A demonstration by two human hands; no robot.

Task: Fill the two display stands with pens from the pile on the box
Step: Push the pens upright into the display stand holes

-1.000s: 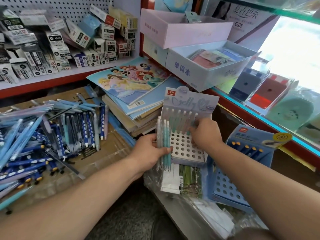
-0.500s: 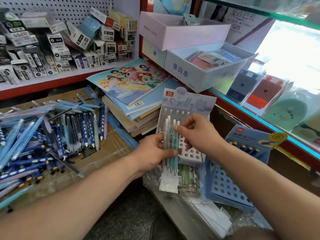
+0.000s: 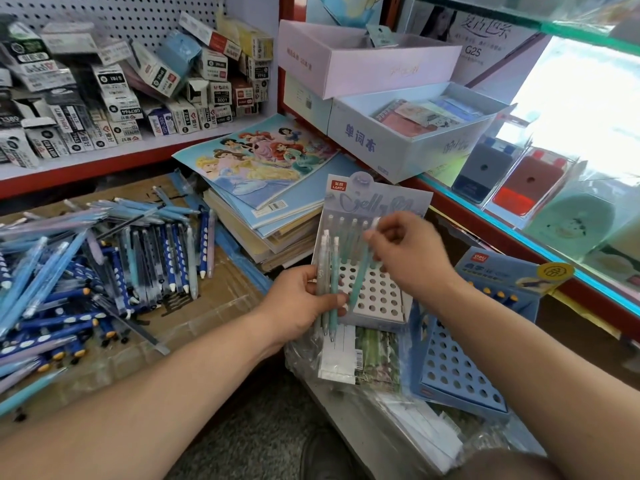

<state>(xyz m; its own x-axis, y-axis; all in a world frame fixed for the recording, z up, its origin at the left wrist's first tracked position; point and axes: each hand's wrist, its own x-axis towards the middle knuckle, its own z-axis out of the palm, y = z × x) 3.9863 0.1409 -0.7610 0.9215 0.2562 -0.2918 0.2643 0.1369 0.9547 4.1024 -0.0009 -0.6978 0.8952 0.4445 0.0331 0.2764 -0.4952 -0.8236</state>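
Shelves of small boxed stationery (image 3: 114, 98) fill the upper left of the frame. Below them, at left, a cardboard box (image 3: 214, 306) carries the pile of pens (image 3: 86, 271): light blue, lilac, and dark blue barrels with pale dots, lying crisscrossed. A stack of notebooks (image 3: 263, 174) sits at centre, its top cover printed with cartoon princesses.

Right of centre stands the white display stand (image 3: 381, 296). It has a flat top pierced with a grid of round holes and a tall pale header card with a red logo. A single row of pale and teal pens (image 3: 346, 230) stands in its back holes. The left hand (image 3: 298, 306) grips a small bunch of pens (image 3: 329, 268), whitish and teal, upright and tips down, just in front of that stand's left edge. The right hand (image 3: 415, 258) pinches one teal pen (image 3: 360, 275) near its top, the pen tilted over the holes.

At lower right leans the blue display stand (image 3: 453, 368), its grid of holes nearly all open. A few dark blue pens with yellow ends (image 3: 495, 294) stand in its back row.
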